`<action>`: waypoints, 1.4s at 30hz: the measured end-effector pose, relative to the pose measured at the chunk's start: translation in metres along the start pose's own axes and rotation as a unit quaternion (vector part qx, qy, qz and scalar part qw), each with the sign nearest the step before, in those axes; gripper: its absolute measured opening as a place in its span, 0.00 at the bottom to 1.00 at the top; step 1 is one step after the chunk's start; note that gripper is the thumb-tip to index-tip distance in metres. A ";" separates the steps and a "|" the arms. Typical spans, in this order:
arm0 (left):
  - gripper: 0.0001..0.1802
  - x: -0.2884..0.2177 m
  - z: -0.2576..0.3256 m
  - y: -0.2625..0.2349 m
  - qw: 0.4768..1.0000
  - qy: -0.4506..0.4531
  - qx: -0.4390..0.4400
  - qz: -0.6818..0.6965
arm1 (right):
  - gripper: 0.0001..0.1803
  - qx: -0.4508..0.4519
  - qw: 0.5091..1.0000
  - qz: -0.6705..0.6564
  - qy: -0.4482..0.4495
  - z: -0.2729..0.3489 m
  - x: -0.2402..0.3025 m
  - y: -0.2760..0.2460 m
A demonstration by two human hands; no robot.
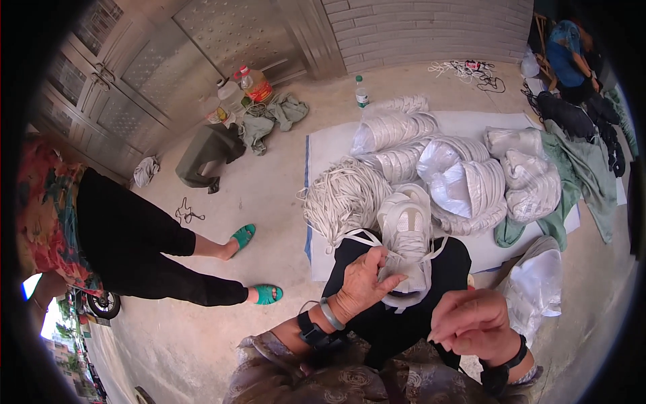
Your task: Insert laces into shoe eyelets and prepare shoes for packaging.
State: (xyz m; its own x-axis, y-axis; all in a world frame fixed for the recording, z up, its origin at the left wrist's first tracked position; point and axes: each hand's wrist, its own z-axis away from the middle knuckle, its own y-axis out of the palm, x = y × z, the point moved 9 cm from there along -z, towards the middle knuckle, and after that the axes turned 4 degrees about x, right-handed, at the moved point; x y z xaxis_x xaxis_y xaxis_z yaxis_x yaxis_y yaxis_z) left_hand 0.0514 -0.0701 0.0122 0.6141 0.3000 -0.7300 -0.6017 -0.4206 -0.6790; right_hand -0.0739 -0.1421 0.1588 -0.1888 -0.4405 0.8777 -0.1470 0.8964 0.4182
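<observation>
A pale beige lace-up sneaker (pixel 406 232) lies over the dark cloth (pixel 363 316) on my lap, its heel end toward me. White lace ends stick out on both sides of it. My left hand (pixel 363 283) is at the left of its heel end, fingers curled and thumb stretched over the shoe; what they hold, if anything, is hidden. My right hand (pixel 474 323) is apart from the shoe, to its right and nearer me, with its fingertips pinched together. Anything between them is too small to make out. A heap of loose white shoelaces (pixel 346 198) lies beyond my left hand.
Wrapped bundles of pale shoes (pixel 464 178) lie on a white sheet (pixel 323 151), another bundle (pixel 535 283) at right. A person in green slippers (pixel 269 293) stands left; another person (pixel 572 54) is far right. A low grey-green stool (pixel 202 151) and bottles (pixel 256 84) are near the door.
</observation>
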 end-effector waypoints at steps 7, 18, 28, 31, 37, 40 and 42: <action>0.33 -0.018 -0.002 0.014 0.994 0.057 0.050 -0.076 | 0.24 0.211 0.953 -0.138 -0.170 -0.005 0.056 0.093; 0.26 -0.017 0.006 0.013 0.994 0.087 0.022 -0.064 | 0.07 0.108 0.927 -0.121 -0.339 0.007 0.068 0.069; 0.25 -0.020 0.007 0.009 0.994 0.105 0.007 -0.042 | 0.09 0.020 0.950 -0.007 -0.310 0.031 0.062 0.027; 0.23 -0.025 0.008 0.009 0.990 0.116 0.001 -0.074 | 0.08 -0.191 0.954 -0.136 -0.188 0.025 0.007 -0.020; 0.21 -0.030 0.009 0.008 0.987 0.122 0.002 -0.107 | 0.08 -0.293 0.907 -0.288 -0.087 0.018 -0.069 -0.075; 0.20 -0.026 0.010 0.009 0.988 0.097 0.001 -0.122 | 0.10 -0.296 0.912 -0.277 -0.066 0.022 -0.082 -0.078; 0.19 -0.027 0.010 0.007 0.986 0.109 -0.018 -0.128 | 0.11 -0.302 0.936 -0.173 -0.052 0.027 -0.083 -0.082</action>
State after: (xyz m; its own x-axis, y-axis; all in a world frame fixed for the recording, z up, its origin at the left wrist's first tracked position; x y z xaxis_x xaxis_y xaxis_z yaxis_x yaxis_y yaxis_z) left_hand 0.0249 -0.0724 0.0262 0.8407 0.2109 -0.4987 -0.3971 -0.3859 -0.8327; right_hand -0.0720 -0.1806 0.0454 -0.3289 -0.6847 0.6504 0.3522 0.5501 0.7572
